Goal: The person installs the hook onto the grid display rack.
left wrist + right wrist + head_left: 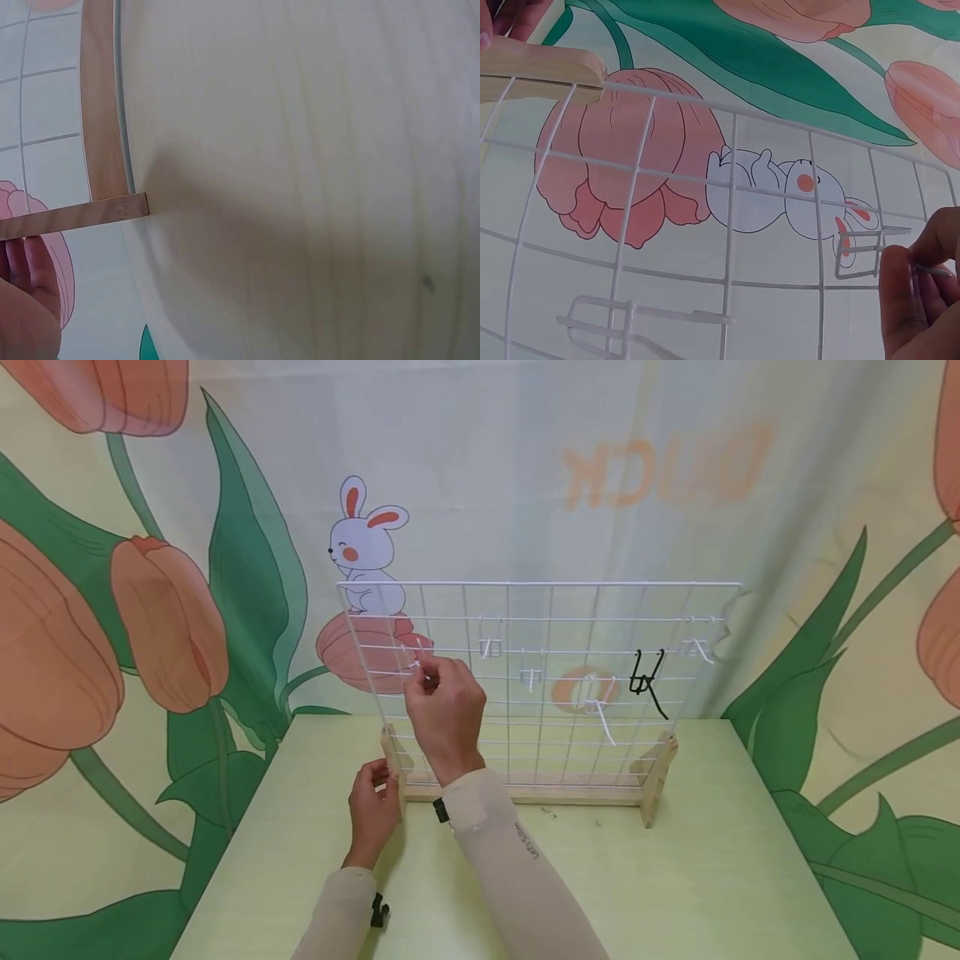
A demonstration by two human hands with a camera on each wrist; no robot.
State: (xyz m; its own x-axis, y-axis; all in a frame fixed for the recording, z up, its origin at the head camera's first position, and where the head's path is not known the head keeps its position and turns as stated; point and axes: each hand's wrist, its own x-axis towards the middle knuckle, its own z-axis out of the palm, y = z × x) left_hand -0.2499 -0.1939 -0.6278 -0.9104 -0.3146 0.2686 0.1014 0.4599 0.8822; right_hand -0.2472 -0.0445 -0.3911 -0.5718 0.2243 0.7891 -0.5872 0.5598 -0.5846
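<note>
A white wire grid panel stands upright in a wooden stand on the table. At the panel's upper left, my right hand pinches a thin white wire hook between thumb and fingers, close against the grid wires. Whether the hook sits on a wire cannot be told. Low at the left, my left hand holds the stand's left leg; in the left wrist view its fingers touch the wood. Other white hooks and a black hook hang on the panel.
The stand's right leg rests on the pale yellow-green tabletop. Small dark bits lie in front of the stand. Behind the panel hangs a curtain printed with tulips and a rabbit.
</note>
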